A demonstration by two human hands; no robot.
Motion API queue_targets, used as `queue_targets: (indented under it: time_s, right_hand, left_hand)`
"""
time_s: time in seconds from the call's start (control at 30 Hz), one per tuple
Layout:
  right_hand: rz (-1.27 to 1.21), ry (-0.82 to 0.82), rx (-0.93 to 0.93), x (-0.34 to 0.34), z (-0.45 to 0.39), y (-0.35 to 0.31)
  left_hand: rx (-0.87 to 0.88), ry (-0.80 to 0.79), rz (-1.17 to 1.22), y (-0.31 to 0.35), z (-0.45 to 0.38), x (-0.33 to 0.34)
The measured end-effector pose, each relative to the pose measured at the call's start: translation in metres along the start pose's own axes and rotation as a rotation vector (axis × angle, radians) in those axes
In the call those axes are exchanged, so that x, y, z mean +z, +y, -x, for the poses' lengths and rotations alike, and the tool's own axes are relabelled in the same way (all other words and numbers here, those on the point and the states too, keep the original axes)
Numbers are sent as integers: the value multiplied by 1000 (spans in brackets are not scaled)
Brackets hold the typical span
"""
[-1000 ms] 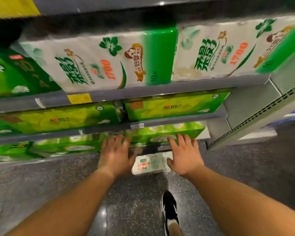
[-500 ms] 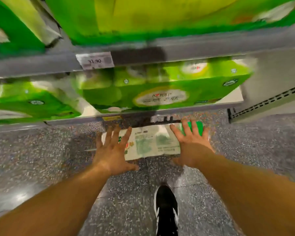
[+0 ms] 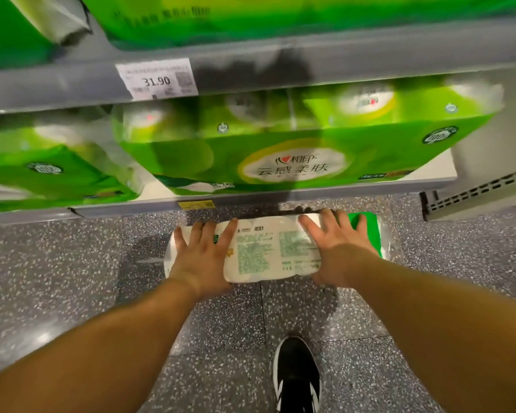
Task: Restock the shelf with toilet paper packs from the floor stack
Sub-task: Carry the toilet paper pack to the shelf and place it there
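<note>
A white toilet paper pack (image 3: 268, 251) with a green right end and printed text lies on the speckled floor just below the bottom shelf's front edge (image 3: 251, 201). My left hand (image 3: 204, 257) lies flat on the pack's left part, fingers straight and spread. My right hand (image 3: 338, 248) lies flat on its right part, fingers spread toward the green end. Neither hand's fingers curl round the pack. The pack's far edge is hidden under the shelf lip.
Green tissue packs (image 3: 280, 150) fill the bottom shelf; more sit on the shelf above, behind a price tag (image 3: 157, 80) reading 31.90. A perforated shelf upright (image 3: 474, 195) stands at right. My black shoe (image 3: 297, 374) is on the grey speckled floor (image 3: 57, 278).
I have bent down, so the view dropped from the upper shelves to the floor. Both hands went down from in front of the shelves and now lie on the pack.
</note>
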State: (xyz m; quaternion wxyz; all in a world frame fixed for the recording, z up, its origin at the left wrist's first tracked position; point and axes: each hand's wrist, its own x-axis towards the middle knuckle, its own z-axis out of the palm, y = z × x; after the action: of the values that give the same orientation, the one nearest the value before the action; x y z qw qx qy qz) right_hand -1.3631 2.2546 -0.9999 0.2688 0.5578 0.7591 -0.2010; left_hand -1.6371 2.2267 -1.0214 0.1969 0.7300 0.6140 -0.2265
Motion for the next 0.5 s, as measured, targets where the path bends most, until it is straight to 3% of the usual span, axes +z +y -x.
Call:
queue_targets:
  time_s: [0.2,0.5]
  right_hand:
    - [8,65,29,-56,51,-8]
    - [4,220,29,-203,190,-25]
  left_hand:
    - [13,61,-29,-11,40,-69]
    - [32,170,-93,-27,168,-232]
